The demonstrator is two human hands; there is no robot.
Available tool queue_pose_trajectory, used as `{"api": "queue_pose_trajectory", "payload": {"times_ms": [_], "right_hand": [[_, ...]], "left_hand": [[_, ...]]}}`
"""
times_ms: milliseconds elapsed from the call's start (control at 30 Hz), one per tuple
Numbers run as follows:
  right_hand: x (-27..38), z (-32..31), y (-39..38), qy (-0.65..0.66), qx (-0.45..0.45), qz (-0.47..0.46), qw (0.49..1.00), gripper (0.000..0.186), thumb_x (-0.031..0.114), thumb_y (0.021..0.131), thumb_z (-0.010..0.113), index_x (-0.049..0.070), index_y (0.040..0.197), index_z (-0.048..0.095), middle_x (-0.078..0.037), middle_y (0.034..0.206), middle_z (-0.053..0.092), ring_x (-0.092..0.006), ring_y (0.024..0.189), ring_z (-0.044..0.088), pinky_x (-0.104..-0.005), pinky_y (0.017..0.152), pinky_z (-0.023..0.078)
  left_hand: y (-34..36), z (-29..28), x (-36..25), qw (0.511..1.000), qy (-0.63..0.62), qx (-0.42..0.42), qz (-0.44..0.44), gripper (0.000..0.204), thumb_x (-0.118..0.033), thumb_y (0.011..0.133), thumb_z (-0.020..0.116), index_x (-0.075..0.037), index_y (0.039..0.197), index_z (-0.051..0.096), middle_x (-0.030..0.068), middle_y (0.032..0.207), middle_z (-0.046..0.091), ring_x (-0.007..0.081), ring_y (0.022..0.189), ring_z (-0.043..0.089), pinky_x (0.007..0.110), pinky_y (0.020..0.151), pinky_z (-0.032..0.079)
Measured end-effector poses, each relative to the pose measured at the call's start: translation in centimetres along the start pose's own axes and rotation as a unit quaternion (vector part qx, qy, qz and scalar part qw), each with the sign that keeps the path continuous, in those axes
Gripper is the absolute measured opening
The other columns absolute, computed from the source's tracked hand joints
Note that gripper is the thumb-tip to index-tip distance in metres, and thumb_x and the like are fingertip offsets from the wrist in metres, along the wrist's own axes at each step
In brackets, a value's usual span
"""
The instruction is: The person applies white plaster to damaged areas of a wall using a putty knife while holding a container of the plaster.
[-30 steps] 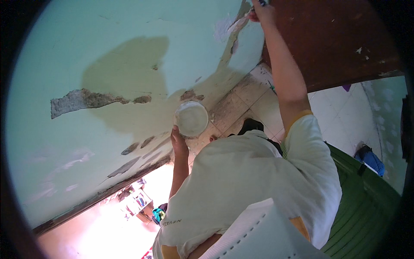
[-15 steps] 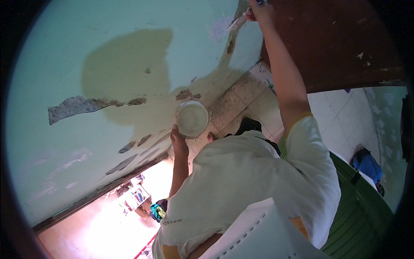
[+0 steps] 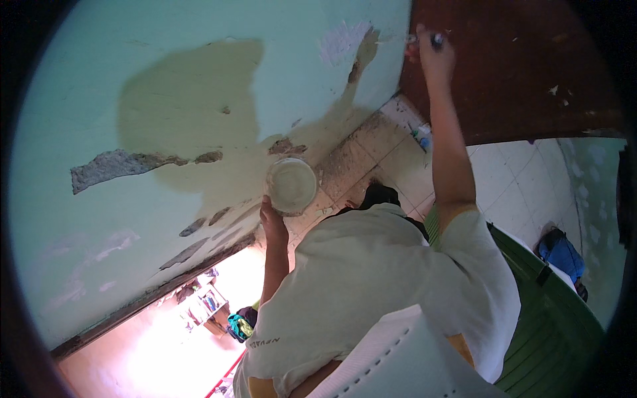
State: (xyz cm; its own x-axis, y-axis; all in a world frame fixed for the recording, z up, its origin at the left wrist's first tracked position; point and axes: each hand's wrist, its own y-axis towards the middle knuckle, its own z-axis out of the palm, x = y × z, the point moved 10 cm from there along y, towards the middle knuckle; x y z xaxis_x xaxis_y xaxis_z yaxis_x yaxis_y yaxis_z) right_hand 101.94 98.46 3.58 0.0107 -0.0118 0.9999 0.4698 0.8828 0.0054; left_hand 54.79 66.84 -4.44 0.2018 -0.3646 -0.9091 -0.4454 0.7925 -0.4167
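Observation:
My left hand (image 3: 271, 215) grips the rim of a round white tub (image 3: 293, 186), held close to the wall, with pale paste inside. My right hand (image 3: 434, 60) is raised at the far right, in front of a dark brown panel. It is closed around what looks like a putty knife (image 3: 436, 41); the dark handle end shows, while the blade is small and blurred. Left of that hand, the pale green wall (image 3: 199, 26) bears a rough white patch (image 3: 344, 43) beside a chipped strip (image 3: 355, 69).
Bare grey and brown chips (image 3: 109, 169) mark the wall. The dark brown panel (image 3: 504, 73) stands at the right. Dusty floor tiles (image 3: 381, 142) run along the wall's foot. Close on my right is a green ribbed surface (image 3: 551, 331); a blue bag (image 3: 561, 252) lies beyond it.
My right hand has come away from the wall, moving right and nearer with the putty knife, in front of the brown panel. The tub in my left hand has barely shifted.

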Motion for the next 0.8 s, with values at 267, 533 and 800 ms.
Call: {"api": "queue_pose_trajectory", "payload": {"times_ms": [267, 533, 800], "right_hand": [[-6.4, 3.1, -7.9, 0.050, -0.087, -0.076, 0.992, 0.025, 0.017, 0.093, 0.061, 0.000, 0.111, 0.064, -0.013, 0.088, 0.069, -0.0198, 0.077, 0.068, -0.0327, 0.068, 0.055], [0.1, 8.7, -11.4, -0.138, -0.133, -0.235, 0.953, 0.034, 0.017, 0.091, 0.059, -0.005, 0.117, 0.061, -0.023, 0.103, 0.066, -0.0340, 0.091, 0.065, -0.0403, 0.080, 0.052], [3.2, 12.3, -17.3, -0.176, -0.096, -0.270, 0.942, 0.035, 0.018, 0.093, 0.057, -0.005, 0.120, 0.059, -0.023, 0.100, 0.063, -0.0374, 0.091, 0.062, -0.0429, 0.080, 0.050]], "left_hand": [[1.8, 0.1, -0.1, 0.998, -0.008, 0.057, 0.011, 0.072, -0.054, 0.098, 0.039, 0.004, 0.140, 0.039, 0.0157, 0.140, 0.046, 0.0260, 0.130, 0.043, 0.040, 0.109, 0.032], [1.6, -2.9, 0.1, 0.996, -0.017, 0.089, 0.017, 0.073, -0.055, 0.097, 0.041, 0.005, 0.138, 0.042, 0.0154, 0.136, 0.050, 0.0258, 0.127, 0.046, 0.040, 0.107, 0.034], [0.9, -5.8, 2.1, 0.996, -0.029, 0.087, 0.017, 0.076, -0.059, 0.097, 0.041, 0.005, 0.137, 0.043, 0.0177, 0.134, 0.051, 0.0283, 0.125, 0.049, 0.042, 0.105, 0.038]]}}
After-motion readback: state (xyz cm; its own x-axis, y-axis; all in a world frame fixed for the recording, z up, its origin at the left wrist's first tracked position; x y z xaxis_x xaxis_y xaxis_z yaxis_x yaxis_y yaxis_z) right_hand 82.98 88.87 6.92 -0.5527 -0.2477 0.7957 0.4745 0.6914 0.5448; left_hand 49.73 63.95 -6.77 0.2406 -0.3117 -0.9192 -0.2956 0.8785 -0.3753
